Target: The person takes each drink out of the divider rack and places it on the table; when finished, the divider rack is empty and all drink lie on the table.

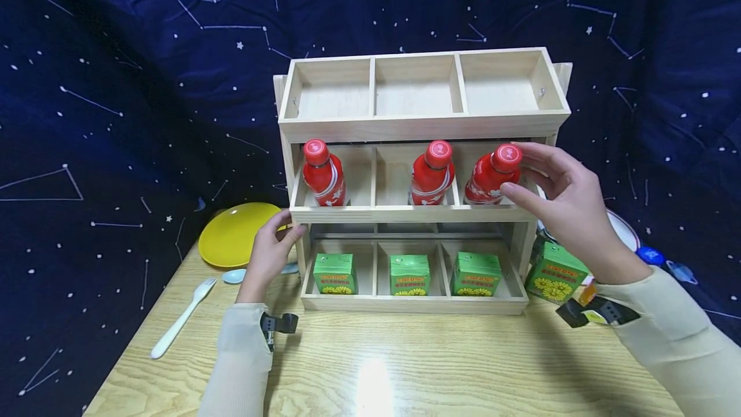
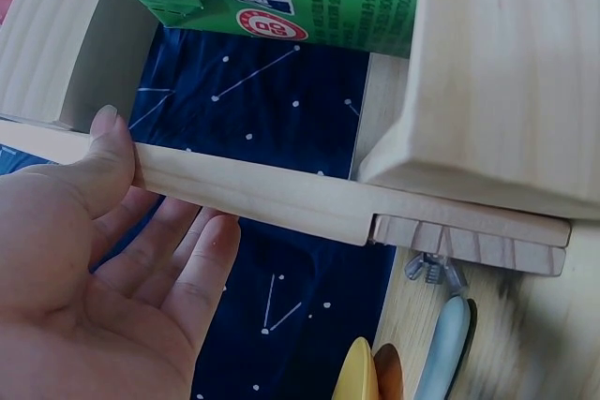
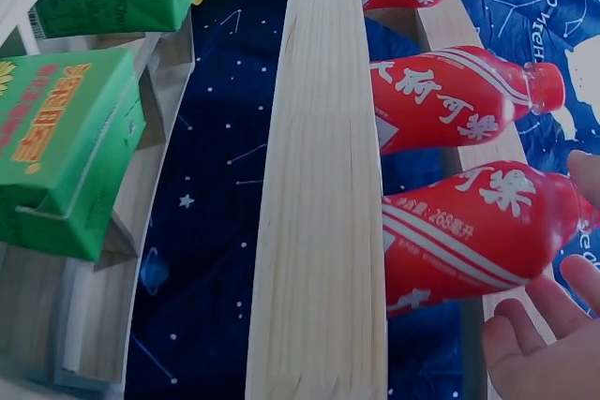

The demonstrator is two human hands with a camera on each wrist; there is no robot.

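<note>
My right hand is at the red bottle in the right compartment of the wooden rack's middle tier, with thumb and fingers bent around its cap and shoulder. In the right wrist view, this bottle is nearest the fingertips. Two more red bottles stand in that tier, one in the left compartment and one in the middle. At the rack's left side, my left hand holds the upright strip, thumb on one side and fingers on the other.
Green drink cartons sit in the bottom tier's three compartments. Another carton stands right of the rack, beside a plate. A yellow plate, white fork and light blue spoon lie to the left. A dark curtain hangs behind.
</note>
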